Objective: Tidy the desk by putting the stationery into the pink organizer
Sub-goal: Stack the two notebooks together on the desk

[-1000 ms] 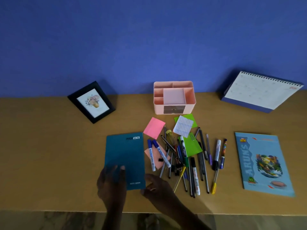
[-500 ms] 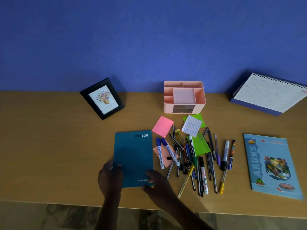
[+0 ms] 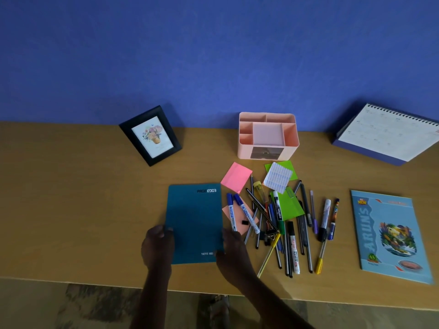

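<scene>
**Both hands at the notebook, the pens just to its right**

You had your left hand [image 3: 158,244] at the left long edge of the flat teal notebook [image 3: 194,217] and your right hand [image 3: 234,251] at its right long edge, both near the end closest to you. The left hand's fingers [image 3: 164,230] were bent down onto the cover's margin. The right hand lay along the edge and hid the end of the print at the near right corner. The dim view did not show whether either hand pinched the cover or only pressed it. Neither held any stationery.

The loose heap of pens and markers [image 3: 278,211] lay just right of the teal notebook on the tan wooden surface [image 3: 71,198]. Most long axes ran toward and away from you, and some were crossed. Two blue-capped white markers [image 3: 231,216] lay closest to that right edge, so I judge your right hand was the nearer one. The pink plastic organizer [image 3: 244,151], its compartments open upward, stood beyond the notebook's far right corner.
</scene>
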A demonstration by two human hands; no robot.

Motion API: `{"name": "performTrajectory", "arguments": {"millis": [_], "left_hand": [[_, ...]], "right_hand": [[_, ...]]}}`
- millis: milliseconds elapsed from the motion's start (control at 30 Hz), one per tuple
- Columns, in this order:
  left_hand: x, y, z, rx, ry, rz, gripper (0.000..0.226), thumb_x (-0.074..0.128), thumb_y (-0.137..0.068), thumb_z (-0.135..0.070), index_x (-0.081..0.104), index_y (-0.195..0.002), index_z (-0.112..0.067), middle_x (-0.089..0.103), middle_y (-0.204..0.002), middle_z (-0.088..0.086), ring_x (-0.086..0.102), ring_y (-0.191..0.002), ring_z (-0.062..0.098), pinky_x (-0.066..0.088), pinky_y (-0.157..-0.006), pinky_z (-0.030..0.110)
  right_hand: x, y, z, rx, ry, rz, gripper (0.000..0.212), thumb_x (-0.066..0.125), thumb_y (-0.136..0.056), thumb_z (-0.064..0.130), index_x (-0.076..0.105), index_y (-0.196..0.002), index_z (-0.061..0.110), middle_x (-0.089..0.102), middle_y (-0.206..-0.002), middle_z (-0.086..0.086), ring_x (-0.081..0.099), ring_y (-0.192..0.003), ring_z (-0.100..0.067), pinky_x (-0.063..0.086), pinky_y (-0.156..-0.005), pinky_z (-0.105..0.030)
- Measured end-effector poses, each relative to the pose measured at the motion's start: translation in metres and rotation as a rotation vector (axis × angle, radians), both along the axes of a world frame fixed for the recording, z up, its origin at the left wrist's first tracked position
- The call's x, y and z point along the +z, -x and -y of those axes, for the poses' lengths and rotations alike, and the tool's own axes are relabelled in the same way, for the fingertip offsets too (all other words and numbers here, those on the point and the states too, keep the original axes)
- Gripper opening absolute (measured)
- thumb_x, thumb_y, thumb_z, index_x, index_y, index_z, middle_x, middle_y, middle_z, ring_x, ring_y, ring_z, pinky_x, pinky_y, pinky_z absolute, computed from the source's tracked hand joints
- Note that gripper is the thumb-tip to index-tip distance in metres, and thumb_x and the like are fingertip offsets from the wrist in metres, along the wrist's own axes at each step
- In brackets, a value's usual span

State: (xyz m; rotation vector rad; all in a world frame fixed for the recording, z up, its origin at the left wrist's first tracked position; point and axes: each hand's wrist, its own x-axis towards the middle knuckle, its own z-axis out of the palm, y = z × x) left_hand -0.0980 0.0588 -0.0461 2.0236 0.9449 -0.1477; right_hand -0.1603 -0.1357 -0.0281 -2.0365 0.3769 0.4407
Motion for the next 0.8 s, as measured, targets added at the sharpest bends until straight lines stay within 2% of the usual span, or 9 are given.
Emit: {"name": "performTrajectory", "arguments": {"millis": [133,233,300,367,433,500,567,667,800], "left_hand": [[0.004,0.001,-0.005,-0.052,0.160,0.018,0.022,0.063,-0.106,-0.027,0.075,-0.117,-0.012,0.072,-0.117,0.010,0.062,-0.102,0.029,0.044,-0.077,0.038],[0.009,0.004,-0.009,-0.031,0.259,0.061,0.022,0.062,-0.107,-0.022,0.075,-0.123,-0.017,0.071,-0.119,0.003,0.064,-0.111,0.031,0.048,-0.082,0.041],[0.018,0.008,-0.012,-0.009,0.315,0.119,0.020,0.063,-0.107,-0.019,0.076,-0.121,-0.020,0.073,-0.115,-0.002,0.064,-0.114,0.030,0.049,-0.085,0.042],[0.032,0.014,-0.012,-0.017,0.388,0.170,0.018,0.063,-0.106,-0.016,0.077,-0.118,-0.020,0.076,-0.114,-0.003,0.066,-0.113,0.028,0.049,-0.085,0.041],[0.050,0.020,-0.009,-0.043,0.486,0.212,0.020,0.061,-0.107,-0.014,0.076,-0.120,-0.018,0.079,-0.115,-0.001,0.069,-0.107,0.022,0.051,-0.082,0.037],[0.068,0.024,-0.003,-0.058,0.607,0.268,0.020,0.060,-0.106,-0.010,0.075,-0.119,-0.013,0.081,-0.114,0.005,0.073,-0.097,0.016,0.058,-0.077,0.032],[0.078,0.027,0.006,-0.079,0.696,0.305,0.022,0.059,-0.105,-0.009,0.073,-0.122,-0.009,0.081,-0.115,0.010,0.075,-0.098,0.018,0.063,-0.078,0.030],[0.087,0.030,0.026,-0.141,0.752,0.318,0.027,0.061,-0.102,-0.012,0.071,-0.126,-0.005,0.078,-0.122,0.019,0.072,-0.107,0.031,0.055,-0.094,0.046],[0.090,0.033,0.063,-0.212,0.736,0.304,0.035,0.076,-0.094,-0.030,0.074,-0.125,-0.014,0.078,-0.122,0.017,0.072,-0.113,0.039,0.054,-0.098,0.058]], "right_hand": [[0.009,-0.001,0.009,0.045,-0.013,-0.003,0.047,0.058,-0.101,-0.004,0.054,-0.140,0.021,0.051,-0.142,0.005,0.047,-0.135,-0.008,0.058,-0.086,-0.015],[0.010,0.000,0.011,0.024,-0.093,-0.013,0.043,0.057,-0.101,-0.006,0.056,-0.130,0.026,0.052,-0.136,0.008,0.048,-0.136,-0.008,0.059,-0.089,-0.017],[0.013,0.000,0.012,-0.026,-0.179,-0.052,0.044,0.060,-0.100,-0.005,0.057,-0.126,0.030,0.057,-0.130,0.013,0.054,-0.135,-0.009,0.061,-0.089,-0.020],[0.017,0.000,0.017,-0.066,-0.278,-0.067,0.043,0.065,-0.100,-0.001,0.060,-0.133,0.026,0.064,-0.125,0.017,0.062,-0.128,-0.008,0.060,-0.085,-0.016],[0.023,0.000,0.023,-0.083,-0.329,-0.021,0.042,0.070,-0.101,0.011,0.060,-0.136,0.031,0.068,-0.125,0.018,0.064,-0.123,-0.005,0.059,-0.084,-0.017],[0.030,-0.002,0.033,-0.124,-0.417,0.016,0.040,0.072,-0.101,0.020,0.062,-0.137,0.032,0.072,-0.129,0.013,0.067,-0.123,-0.012,0.063,-0.093,-0.031],[0.041,-0.002,0.045,-0.211,-0.581,0.026,0.038,0.070,-0.102,0.011,0.065,-0.138,0.020,0.075,-0.131,0.001,0.072,-0.122,-0.022,0.063,-0.098,-0.044],[0.058,0.003,0.068,-0.270,-0.684,0.055,0.032,0.064,-0.102,-0.001,0.069,-0.132,0.009,0.078,-0.127,-0.007,0.075,-0.119,-0.027,0.062,-0.100,-0.046],[0.065,0.015,0.102,-0.369,-0.640,0.087,0.031,0.063,-0.102,-0.004,0.072,-0.128,0.011,0.079,-0.126,-0.006,0.074,-0.119,-0.028,0.060,-0.103,-0.052]]}}
